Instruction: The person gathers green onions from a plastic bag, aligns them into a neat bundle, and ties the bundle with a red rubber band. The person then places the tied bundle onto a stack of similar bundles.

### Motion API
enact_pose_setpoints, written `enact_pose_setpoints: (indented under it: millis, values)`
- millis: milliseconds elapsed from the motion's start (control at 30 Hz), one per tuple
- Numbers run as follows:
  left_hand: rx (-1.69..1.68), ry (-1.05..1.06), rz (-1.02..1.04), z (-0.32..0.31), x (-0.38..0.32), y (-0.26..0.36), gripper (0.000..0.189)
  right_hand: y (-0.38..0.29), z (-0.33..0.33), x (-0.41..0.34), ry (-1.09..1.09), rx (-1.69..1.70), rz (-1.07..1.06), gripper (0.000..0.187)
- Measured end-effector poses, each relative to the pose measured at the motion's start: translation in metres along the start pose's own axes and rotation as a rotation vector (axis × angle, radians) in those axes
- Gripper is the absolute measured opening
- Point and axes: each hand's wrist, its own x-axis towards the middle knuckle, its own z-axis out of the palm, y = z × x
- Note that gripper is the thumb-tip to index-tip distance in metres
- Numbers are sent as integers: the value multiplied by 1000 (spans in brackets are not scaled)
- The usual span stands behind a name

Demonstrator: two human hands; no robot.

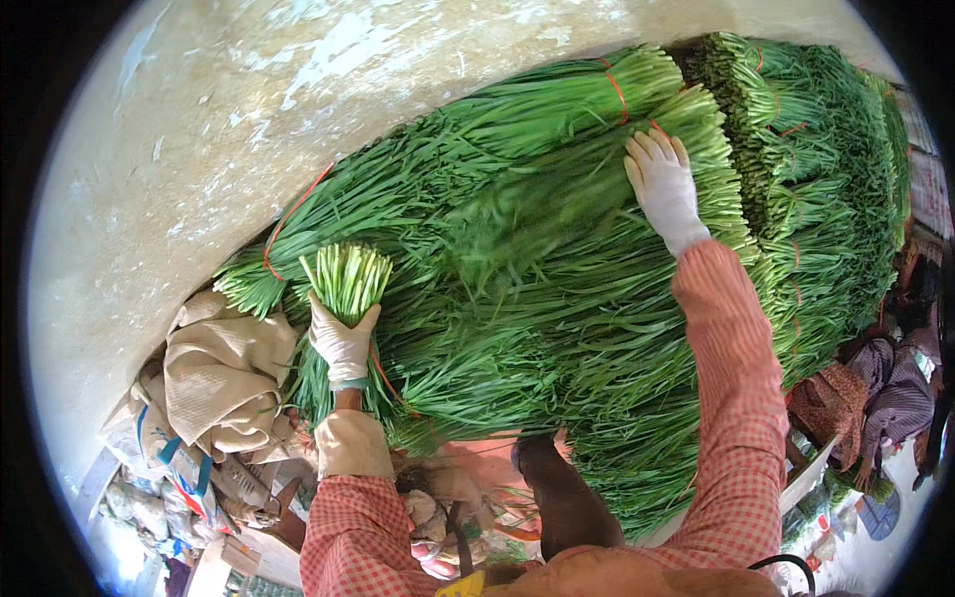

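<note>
My left hand [345,339], in a pale glove, is closed around a small bundle of green stalks [348,280], its cut pale ends pointing up. In a white glove, my right hand [664,179] rests with fingers stretched on a large bundle of long green leaves [567,175] near its pale stem ends and a red tie; whether it grips any is unclear. Beneath both hands spreads a big heap of long green leaves [537,321]. Another bundle with red ties [552,104] lies along its upper edge.
A worn, stained wall [224,134] borders the heap. More tied bundles [813,186] are stacked at the right. Beige sacking [224,380] lies at the left, above plastic bags [142,507] and a wooden box [216,567]. Another person in striped clothing [899,395] is at the far right.
</note>
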Motion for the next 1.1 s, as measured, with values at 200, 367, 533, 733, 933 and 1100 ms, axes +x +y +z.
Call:
enact_pose_setpoints:
  millis: [200, 367, 533, 733, 933, 1100]
  values:
    - [229, -230, -76, -9, 10, 17, 131, -1, 2, 39, -121, 39, 133, 37]
    - [-32, -150, 47, -12, 7, 7, 119, -8, 22, 81, -96, -73, 146, 42]
    - [146, -135, 87, -25, -1, -19, 123, -9, 84, 67, 165, -80, 148, 43]
    - [-157, -276, -1, -87, -11, 36, 87, -7, 52, 74, 58, 121, 202, 49]
    - [-425, -397, 136, -174, 9, 175, 62, -43, -41, -28, 389, 592, 338, 49]
    - [-10, -271, 838, -70, 78, 368, 89, -108, -119, -170, 230, 734, 495, 51]
